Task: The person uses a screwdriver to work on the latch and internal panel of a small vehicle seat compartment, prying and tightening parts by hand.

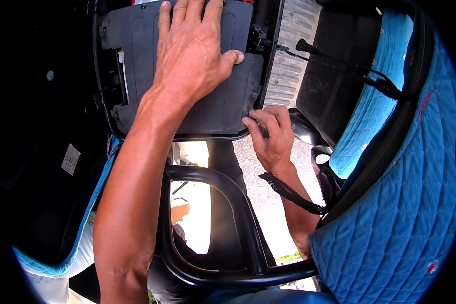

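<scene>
A dark grey plastic cover panel [207, 109], ribbed and with screw points along its edges, sits within a black frame at the top of the view. My left hand [191, 55] lies flat on its upper part, fingers stretched out and thumb spread to the right. At the panel's lower right corner is my right hand [273, 134], its thumb and fingers curled together. A small dark piece shows between those fingers, too little of it visible to name. The tips of my left fingers run off the top edge of the picture.
A bent black tube frame [207, 175] stands below the panel. Blue quilted cloth [390, 228] covers a large shape on the right, with a black strap [291, 195] hanging beside my right forearm. A ribbed, dusty light-coloured surface [291, 50] lies right of the panel.
</scene>
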Motion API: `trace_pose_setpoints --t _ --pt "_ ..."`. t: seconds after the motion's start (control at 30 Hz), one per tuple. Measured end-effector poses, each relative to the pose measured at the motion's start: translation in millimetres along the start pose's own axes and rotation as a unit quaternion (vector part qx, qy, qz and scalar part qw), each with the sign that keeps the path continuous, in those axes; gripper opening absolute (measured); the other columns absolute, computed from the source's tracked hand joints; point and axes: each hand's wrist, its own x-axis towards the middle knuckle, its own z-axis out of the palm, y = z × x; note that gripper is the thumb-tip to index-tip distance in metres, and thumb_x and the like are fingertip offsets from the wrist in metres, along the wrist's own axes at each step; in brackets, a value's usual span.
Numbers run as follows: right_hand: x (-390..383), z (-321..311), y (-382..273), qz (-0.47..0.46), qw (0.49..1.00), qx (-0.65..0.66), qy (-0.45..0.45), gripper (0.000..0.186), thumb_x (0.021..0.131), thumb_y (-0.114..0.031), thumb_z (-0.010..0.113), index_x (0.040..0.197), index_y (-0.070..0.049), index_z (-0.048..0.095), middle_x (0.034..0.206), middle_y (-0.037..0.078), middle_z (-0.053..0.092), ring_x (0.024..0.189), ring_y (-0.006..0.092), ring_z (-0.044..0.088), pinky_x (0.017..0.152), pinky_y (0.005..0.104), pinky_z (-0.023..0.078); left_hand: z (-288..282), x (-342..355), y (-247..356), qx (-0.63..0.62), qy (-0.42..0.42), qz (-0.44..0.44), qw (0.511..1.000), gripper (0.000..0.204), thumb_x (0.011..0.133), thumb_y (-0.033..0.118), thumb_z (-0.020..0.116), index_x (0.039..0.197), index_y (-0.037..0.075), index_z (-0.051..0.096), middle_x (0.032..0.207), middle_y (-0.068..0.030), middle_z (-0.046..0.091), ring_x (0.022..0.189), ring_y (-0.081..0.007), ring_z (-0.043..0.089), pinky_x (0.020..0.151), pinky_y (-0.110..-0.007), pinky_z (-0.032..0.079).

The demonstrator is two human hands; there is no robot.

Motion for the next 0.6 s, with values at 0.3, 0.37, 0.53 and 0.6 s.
trace_pose_setpoints --t 0.3,0.37,0.53,0.6 --pt "3 -4 5 -0.042 0.998 0.026 -0.041 0.027 0.079 -0.003 0.08 0.104 -0.007 0.069 0.091 0.008 0.061 0.069 0.0258 0.066 0.059 0.0358 0.055 2 -1 -1 0.004 -0.002 -0.003 1.0 0.092 0.077 0.027 0.084 0.149 -0.006 0.037 0.151 -0.0264 0.039 0.146 -0.0413 0.032 0.125 -0.052 0.019" --pt "4 -6 5 -0.042 0.998 0.014 -0.043 0.027 0.08 -0.006 0.08 0.104 -0.007 0.068 0.091 0.008 0.06 0.069 0.0252 0.066 0.059 0.036 0.055 0 1 2 0.0 0.0 -0.004 1.0 0.092 0.077 0.027 0.084 0.149 -0.006 0.036 0.152 -0.0264 0.039 0.146 -0.0413 0.031 0.125 -0.052 0.018" --pt "4 -6 5 -0.025 0.999 -0.014 -0.045 0.024 0.082 -0.005 0.079 0.102 -0.007 0.067 0.09 0.007 0.06 0.069 0.0256 0.066 0.058 0.0364 0.055 -8 0 10 0.013 -0.02 -0.024 0.999 0.092 0.077 0.027 0.084 0.148 -0.006 0.037 0.152 -0.0266 0.039 0.147 -0.0412 0.031 0.125 -0.052 0.018" --pt "8 -8 1 -0.041 0.998 -0.025 -0.04 0.022 0.082 -0.005 0.079 0.101 -0.007 0.066 0.089 0.007 0.059 0.068 0.0259 0.066 0.057 0.0364 0.055 -10 1 10 0.005 -0.027 -0.031 0.999 0.092 0.077 0.027 0.084 0.148 -0.007 0.037 0.152 -0.0267 0.039 0.147 -0.0413 0.031 0.125 -0.052 0.018"
